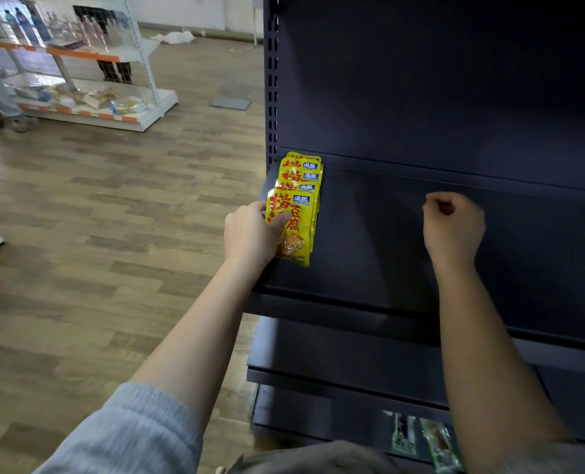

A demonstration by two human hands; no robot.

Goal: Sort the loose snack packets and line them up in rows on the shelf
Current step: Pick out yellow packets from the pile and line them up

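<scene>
dark shelf (421, 241): one row of yellow snack packets (301, 176) runs along its left end, from the back panel toward the front edge, each packet overlapping the one behind it. the front packet (296, 230) lies nearest the front edge, red lettering and a blue logo facing up.

left hand (250, 234): at the left edge of the shelf, fingers and thumb curled onto the left side of the front packet, thumb lying across its printed face. it grips that packet. grey sleeve (130, 436) pushed up the forearm.

right hand (453, 224): over the middle of the shelf, well apart from the row, fingers curled into a loose fist. nothing is seen in it.

lower shelf: two green-edged packets (421, 436) lie near the bottom of the view, partly hidden by the right arm.

background: wood-pattern floor (113, 217); a white rack with orange trim (89, 73) holding mixed goods, blurred; legs of a standing person behind it.
</scene>
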